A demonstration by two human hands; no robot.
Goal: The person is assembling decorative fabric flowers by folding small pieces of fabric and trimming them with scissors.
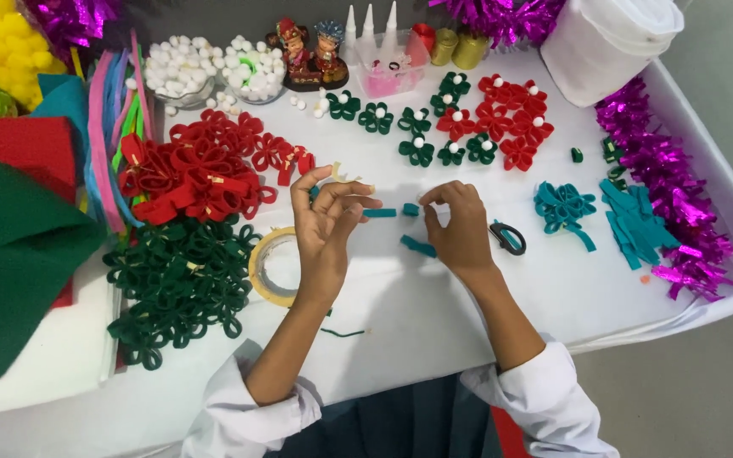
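Above table (468,305), left hand (326,222) pinches tape strip (343,176); right hand (460,229) pinches teal loop (411,209).

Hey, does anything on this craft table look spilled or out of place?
A few white pom-poms lie loose on the table, outside their bowls. A thin green scrap sits alone near the front edge. Otherwise the felt flowers look sorted by colour.

so on the table: two figurines (309,53), three white glue bottles (369,25), two bowls of pompoms (180,68), one tape roll (271,266), one pair of scissors (508,237).
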